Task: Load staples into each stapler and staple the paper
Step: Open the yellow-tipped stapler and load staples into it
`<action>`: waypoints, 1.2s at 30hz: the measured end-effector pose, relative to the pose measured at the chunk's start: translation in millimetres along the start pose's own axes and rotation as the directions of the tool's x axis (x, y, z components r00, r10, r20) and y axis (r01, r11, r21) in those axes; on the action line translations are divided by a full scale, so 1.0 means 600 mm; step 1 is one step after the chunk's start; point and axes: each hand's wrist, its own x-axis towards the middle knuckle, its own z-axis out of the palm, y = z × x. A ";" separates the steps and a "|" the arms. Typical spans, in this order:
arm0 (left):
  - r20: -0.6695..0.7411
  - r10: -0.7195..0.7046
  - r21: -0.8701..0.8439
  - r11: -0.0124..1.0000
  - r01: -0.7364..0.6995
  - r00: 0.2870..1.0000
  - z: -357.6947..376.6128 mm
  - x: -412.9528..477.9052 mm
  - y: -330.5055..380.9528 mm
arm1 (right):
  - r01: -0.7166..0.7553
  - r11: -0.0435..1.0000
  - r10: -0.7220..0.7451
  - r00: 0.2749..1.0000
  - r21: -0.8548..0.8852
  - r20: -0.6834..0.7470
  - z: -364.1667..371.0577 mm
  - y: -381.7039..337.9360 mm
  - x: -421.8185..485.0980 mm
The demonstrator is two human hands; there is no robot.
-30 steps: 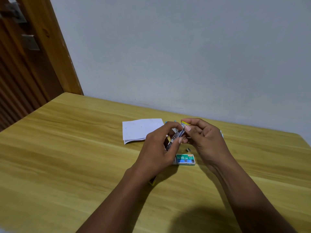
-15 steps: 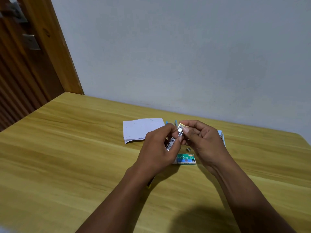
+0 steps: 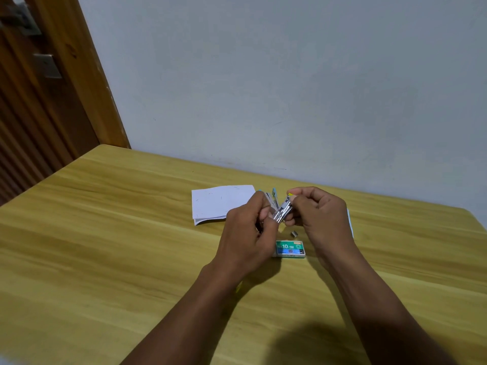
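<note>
Both hands hold a small stapler [image 3: 282,212] above the table, its silver metal magazine showing between them and a bit of yellow at the far tip. My left hand [image 3: 247,233] grips its near end. My right hand [image 3: 320,219] pinches its far end with thumb and forefinger. A green staple box [image 3: 290,249] marked "No.10-1M" lies on the table just below the hands. A short loose strip of staples [image 3: 294,234] lies beside it. A stack of white paper [image 3: 218,204] lies to the left. A blue stapler [image 3: 274,194] peeks out behind my left hand.
The wooden table [image 3: 105,246] runs to a pale wall at the back. A wooden door and frame [image 3: 52,88] stand at the far left. A pale blue object's edge [image 3: 350,225] shows behind my right wrist.
The hands have shifted slightly; my left hand has rolled so its fingers curl lower on the stapler, and my right hand's fingers have drawn back along the metal magazine.
</note>
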 end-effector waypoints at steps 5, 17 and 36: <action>0.174 -0.301 -0.260 0.904 0.339 0.938 0.004 -0.002 0.000 | 0.038 0.999 -0.040 0.994 -0.027 -0.104 -0.011 0.004 0.003; 0.552 -0.438 -0.481 0.528 0.700 0.710 -0.014 0.014 -0.001 | 0.027 0.999 -0.023 0.991 0.033 -0.130 -0.024 -0.001 0.005; 0.486 -0.551 -0.510 0.452 0.732 0.678 -0.005 0.015 -0.004 | 0.093 0.966 -0.117 0.989 -0.243 -0.086 -0.021 -0.008 0.018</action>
